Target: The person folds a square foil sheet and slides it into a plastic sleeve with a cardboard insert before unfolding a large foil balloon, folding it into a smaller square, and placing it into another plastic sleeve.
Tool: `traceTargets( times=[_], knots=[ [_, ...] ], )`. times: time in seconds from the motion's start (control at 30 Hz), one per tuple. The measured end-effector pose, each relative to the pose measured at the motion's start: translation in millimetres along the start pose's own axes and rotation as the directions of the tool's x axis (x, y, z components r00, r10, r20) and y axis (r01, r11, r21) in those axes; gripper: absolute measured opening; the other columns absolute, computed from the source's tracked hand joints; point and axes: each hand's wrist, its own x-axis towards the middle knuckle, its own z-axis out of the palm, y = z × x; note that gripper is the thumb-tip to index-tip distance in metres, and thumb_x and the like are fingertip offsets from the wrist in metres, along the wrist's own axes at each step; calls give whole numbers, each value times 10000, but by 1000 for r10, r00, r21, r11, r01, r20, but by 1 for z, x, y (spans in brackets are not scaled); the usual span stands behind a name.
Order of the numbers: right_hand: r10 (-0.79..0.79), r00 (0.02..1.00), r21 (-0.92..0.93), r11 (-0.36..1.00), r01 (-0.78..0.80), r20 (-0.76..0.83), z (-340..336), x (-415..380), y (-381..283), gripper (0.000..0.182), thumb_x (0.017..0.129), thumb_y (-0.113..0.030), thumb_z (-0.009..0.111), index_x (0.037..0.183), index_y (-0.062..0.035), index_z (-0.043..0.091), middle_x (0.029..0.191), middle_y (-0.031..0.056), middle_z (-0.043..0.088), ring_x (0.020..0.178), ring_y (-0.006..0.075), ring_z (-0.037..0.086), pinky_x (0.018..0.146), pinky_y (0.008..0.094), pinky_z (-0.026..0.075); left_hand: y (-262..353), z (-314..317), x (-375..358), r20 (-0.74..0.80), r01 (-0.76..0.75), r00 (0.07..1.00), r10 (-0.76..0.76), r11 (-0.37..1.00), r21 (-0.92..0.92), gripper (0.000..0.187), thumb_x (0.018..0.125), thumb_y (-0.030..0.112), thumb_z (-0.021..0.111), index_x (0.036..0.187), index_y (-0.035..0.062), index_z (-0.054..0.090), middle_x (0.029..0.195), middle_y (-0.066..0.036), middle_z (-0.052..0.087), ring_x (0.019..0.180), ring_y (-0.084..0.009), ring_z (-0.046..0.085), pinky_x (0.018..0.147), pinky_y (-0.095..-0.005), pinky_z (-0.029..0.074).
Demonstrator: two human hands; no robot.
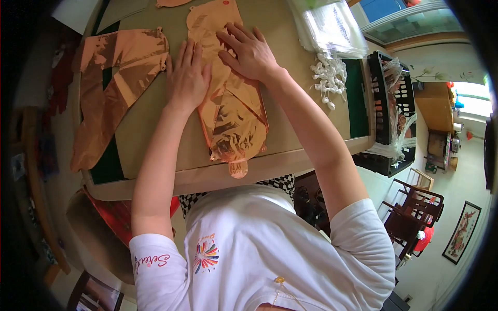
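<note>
A brown counter [150,119] fills the view, with a dark crate [390,103] beside it. In the middle lies a flat rose-gold foil balloon [231,111]. Both hands press down on it with fingers spread wide and hold nothing: the left hand [188,78] sits on its left edge, the right hand [250,52] on its upper part. It looks mostly smoothed, though the near end is crinkly. Its long side runs toward the person, its little neck poking over the counter edge. More foil balloons [116,78] lie to the left. Small white clips [328,78] and clear bags [332,26] sit to the right.
</note>
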Motion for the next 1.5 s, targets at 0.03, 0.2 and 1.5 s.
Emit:
traceTargets(
  times=[0.03,0.2,1.5],
  knots=[
    [3,1000,-3,1000,-3,3,0,-1,0,517,937,-441,492,1374,-165,503,1443,122,455,1376,287,377,1130,528,263,-2,2,-1,-11,-6,1000,5,1000,-14,527,1029,327,366,1480,58,322,1537,-144,316,1426,-303,286,1155,-545,189],
    [32,998,-2,999,-32,58,-2,0,-2,536,944,-456,463,1400,-177,479,1479,111,420,1392,278,355,1153,510,234,-2,1,-1,16,21,1000,-20,998,-54,509,1032,308,355,1461,33,348,1530,-164,320,1425,-308,288,1152,-538,202],
    [21,999,1,1000,-21,46,-5,1,-2,526,933,-447,499,1384,-177,498,1452,117,447,1387,273,357,1163,497,214,-9,-84,-114,306,-179,905,296,916,-358,936,760,441,745,1497,74,301,1576,-105,254,1459,-295,216,1177,-557,147]
  ],
)
